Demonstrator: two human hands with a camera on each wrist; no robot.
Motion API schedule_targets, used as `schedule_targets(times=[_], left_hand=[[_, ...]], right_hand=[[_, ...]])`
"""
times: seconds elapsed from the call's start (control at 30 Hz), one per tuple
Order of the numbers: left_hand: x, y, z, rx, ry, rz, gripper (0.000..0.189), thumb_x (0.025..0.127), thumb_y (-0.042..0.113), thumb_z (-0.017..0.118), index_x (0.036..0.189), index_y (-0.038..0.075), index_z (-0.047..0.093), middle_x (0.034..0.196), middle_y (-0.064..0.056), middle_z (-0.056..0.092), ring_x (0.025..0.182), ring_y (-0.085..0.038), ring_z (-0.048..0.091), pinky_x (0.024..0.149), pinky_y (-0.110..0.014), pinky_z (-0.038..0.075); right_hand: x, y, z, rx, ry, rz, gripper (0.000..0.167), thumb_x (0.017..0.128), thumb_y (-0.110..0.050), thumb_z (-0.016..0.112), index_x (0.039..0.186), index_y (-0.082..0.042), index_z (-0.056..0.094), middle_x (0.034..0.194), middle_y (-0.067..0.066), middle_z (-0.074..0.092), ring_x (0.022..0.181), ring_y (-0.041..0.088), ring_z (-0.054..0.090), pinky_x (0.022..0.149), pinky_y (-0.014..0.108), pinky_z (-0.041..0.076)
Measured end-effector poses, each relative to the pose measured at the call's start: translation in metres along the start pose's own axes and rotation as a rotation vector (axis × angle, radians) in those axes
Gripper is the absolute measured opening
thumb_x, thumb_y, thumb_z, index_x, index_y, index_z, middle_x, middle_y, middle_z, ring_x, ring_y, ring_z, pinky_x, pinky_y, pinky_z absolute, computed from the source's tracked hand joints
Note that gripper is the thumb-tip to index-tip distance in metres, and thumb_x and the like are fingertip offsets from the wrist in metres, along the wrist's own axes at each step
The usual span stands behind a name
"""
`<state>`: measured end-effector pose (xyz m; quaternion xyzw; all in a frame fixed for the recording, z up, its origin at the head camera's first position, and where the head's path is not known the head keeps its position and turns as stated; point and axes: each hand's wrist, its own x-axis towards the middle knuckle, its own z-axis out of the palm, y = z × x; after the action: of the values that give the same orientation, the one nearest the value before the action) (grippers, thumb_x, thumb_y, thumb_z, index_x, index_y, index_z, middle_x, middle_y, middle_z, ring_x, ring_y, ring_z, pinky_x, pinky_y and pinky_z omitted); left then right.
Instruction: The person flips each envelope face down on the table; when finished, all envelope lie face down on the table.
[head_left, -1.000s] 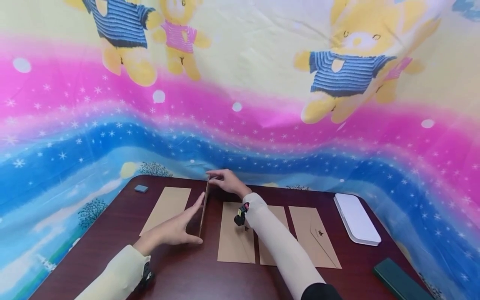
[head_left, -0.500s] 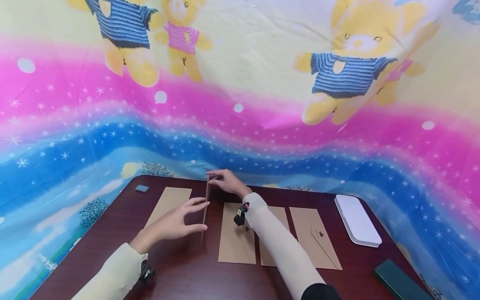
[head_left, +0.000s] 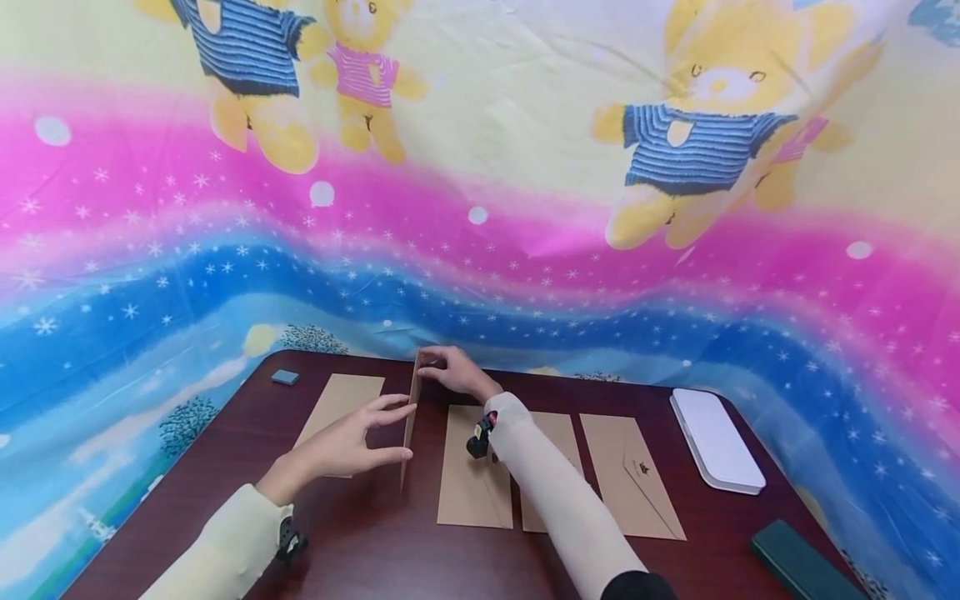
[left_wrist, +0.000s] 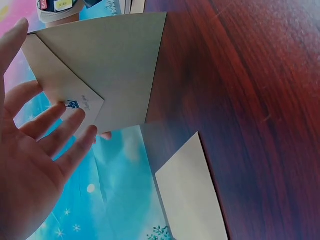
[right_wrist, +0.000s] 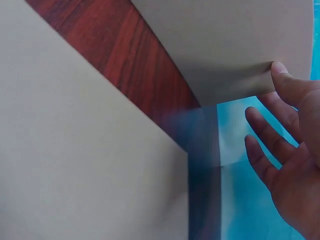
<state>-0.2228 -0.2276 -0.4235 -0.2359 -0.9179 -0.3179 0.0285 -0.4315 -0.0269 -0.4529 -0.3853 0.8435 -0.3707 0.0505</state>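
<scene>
A brown kraft envelope (head_left: pixel 414 388) stands on edge above the dark table, its flap side with a small printed mark facing my left hand. At its far end my right hand (head_left: pixel 459 372) pinches it between thumb and index finger; the right wrist view shows the thumb pressing into the plain side of the envelope (right_wrist: pixel 235 40). My left hand (head_left: pixel 341 446) has its fingers spread at the flap side, the fingertips right at the paper in the left wrist view. Another envelope (head_left: pixel 351 395) lies flat to the left, partly behind that hand.
Right of the raised envelope lie three flat ones: a near envelope (head_left: pixel 467 475), a middle envelope (head_left: pixel 566 442) partly under my right sleeve, and a far-right envelope (head_left: pixel 622 467). Beyond are a white case (head_left: pixel 718 440) and a dark green case (head_left: pixel 802 558). A small blue block (head_left: pixel 284 377) sits back left.
My left thumb and fingers have drawn closer together along the envelope's side, and that hand sits slightly further left. The right index finger, earlier stretched past the far edge, is lower now.
</scene>
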Motion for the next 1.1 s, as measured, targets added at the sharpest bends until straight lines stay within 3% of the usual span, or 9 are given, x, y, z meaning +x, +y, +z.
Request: schedule_targets(times=[0.33, 0.7, 1.1], left_hand=[[0.003, -0.001, 0.000, -0.026, -0.040, -0.019, 0.084, 0.084, 0.059, 0.078, 0.153, 0.020, 0.051, 0.165, -0.008, 0.038, 0.148, -0.040, 0.043, 0.111, -0.062, 0.043], [0.002, -0.002, 0.000, -0.049, -0.044, -0.033, 0.082, 0.083, 0.057, 0.079, 0.153, 0.025, 0.051, 0.164, -0.009, 0.039, 0.146, -0.040, 0.044, 0.110, -0.062, 0.044], [0.001, -0.004, -0.002, -0.037, -0.033, -0.027, 0.082, 0.082, 0.038, 0.087, 0.153, 0.020, 0.051, 0.163, -0.011, 0.041, 0.147, -0.043, 0.043, 0.110, -0.062, 0.044]], right_hand=[[-0.008, 0.009, 0.012, 0.000, -0.051, 0.102, 0.043, 0.102, -0.030, 0.066, 0.142, -0.015, 0.062, 0.138, 0.007, 0.068, 0.129, 0.022, 0.064, 0.109, 0.041, 0.050], [-0.008, 0.013, 0.021, -0.062, -0.090, 0.138, 0.042, 0.101, -0.028, 0.067, 0.139, -0.012, 0.064, 0.134, 0.006, 0.070, 0.128, 0.024, 0.064, 0.111, 0.042, 0.049], [-0.004, 0.006, 0.026, -0.117, -0.090, 0.224, 0.039, 0.101, -0.027, 0.067, 0.137, -0.013, 0.065, 0.137, 0.006, 0.067, 0.129, 0.024, 0.062, 0.110, 0.043, 0.049]])
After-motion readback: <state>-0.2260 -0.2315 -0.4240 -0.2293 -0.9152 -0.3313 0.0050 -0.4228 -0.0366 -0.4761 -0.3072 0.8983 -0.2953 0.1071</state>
